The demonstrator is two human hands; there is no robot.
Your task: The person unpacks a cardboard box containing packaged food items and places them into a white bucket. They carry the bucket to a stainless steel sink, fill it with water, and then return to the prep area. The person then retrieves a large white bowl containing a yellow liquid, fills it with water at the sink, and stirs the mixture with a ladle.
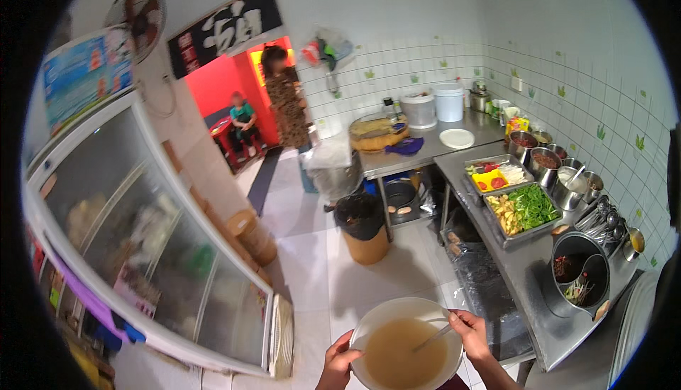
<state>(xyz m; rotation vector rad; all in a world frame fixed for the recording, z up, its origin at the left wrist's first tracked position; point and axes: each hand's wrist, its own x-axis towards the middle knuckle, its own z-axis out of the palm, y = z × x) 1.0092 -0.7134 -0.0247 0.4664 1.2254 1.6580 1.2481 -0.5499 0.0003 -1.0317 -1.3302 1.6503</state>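
A large white bowl (pixel 366 327) of cloudy light-brown liquid is held between both hands, above the tiled floor. My left hand (pixel 339 359) grips its left rim, thumb over the edge. At the right rim, my right hand (pixel 470 331) has its thumb by the handle of a metal spoon (pixel 432 336) whose far end is in the liquid. To the right, a dark divided pot (pixel 553 297) with food in both halves stands on the steel table (pixel 524 278). Beyond it are a metal tray of leafy greens (pixel 532 206) and a tray with a yellow container (pixel 490 180).
Steel pots (pixel 545 166) and ladles (pixel 604 220) line the tiled wall. A lined bin (pixel 367 244) stands ahead. A glass-door refrigerator (pixel 154 230) is at left. One person (pixel 287 103) stands in the doorway; another (pixel 243 119) sits beyond. A round chopping block (pixel 379 137) rests on the back counter.
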